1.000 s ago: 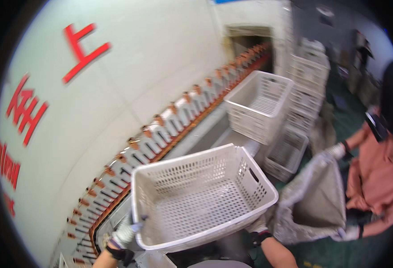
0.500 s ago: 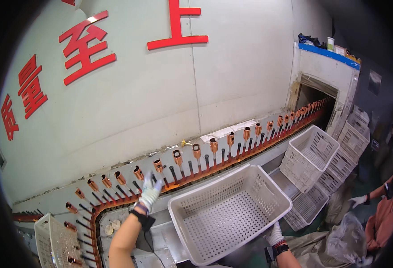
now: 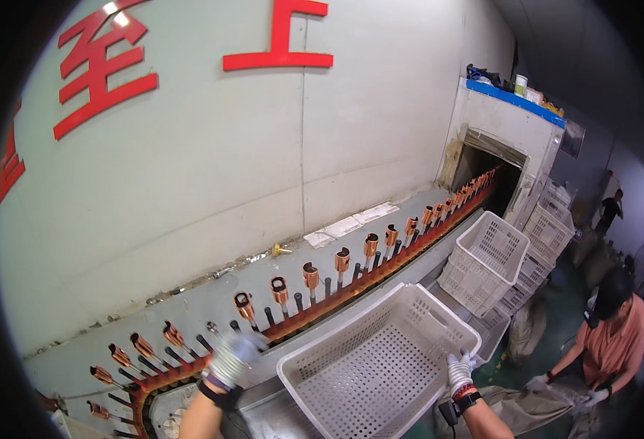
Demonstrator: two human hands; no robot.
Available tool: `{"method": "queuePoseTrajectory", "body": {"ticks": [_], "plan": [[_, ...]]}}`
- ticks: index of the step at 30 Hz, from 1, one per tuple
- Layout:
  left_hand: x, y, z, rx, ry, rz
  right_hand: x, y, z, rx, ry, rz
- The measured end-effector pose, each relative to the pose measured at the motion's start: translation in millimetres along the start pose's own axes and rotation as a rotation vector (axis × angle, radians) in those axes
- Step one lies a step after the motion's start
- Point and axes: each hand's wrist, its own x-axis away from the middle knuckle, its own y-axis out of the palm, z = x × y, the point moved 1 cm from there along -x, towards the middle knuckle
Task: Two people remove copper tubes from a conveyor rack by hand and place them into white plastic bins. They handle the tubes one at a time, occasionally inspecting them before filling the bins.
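My left hand [image 3: 234,358], in a pale work glove, is beside the line of upright pegs. Its fingers are smeared by motion, so I cannot make out whether anything is in them. Just beyond it stands a bare peg [image 3: 213,329] without a copper-coloured cup. Slotted copper-coloured cups [image 3: 278,290] top the pegs on either side. My right hand [image 3: 459,373], gloved too, has its fingers over the right rim of a light grey perforated plastic crate [image 3: 369,413]. The crate sits tilted in front of me, with no pieces visible inside.
The peg conveyor [image 3: 314,311] curves at left and runs into a dark opening [image 3: 489,164] at back right. Stacked crates [image 3: 475,271] stand right of my crate. A co-worker [image 3: 611,336] bends over grey sheeting at far right. Behind the conveyor rises a pale wall [image 3: 219,168].
My view has swung right. My right hand has moved up along the crate's right rim. The left hand stays by the pegs, now blurred. The co-worker has come further into view.
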Motion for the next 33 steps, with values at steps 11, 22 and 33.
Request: {"method": "queuePoseTrajectory", "body": {"ticks": [11, 22, 33], "plan": [[-118, -38, -61, -0.802, 0.361, 0.802, 57, 157, -283, 0.184, -1.216, -0.403], [-32, 127, -24, -0.085, 0.084, -0.573, 87, 371, -356, 0.199, -1.130, -0.732], [-53, 152, -46, -0.174, 0.430, -0.112, -34, 295, -416, 0.679, -0.918, -0.628]]}}
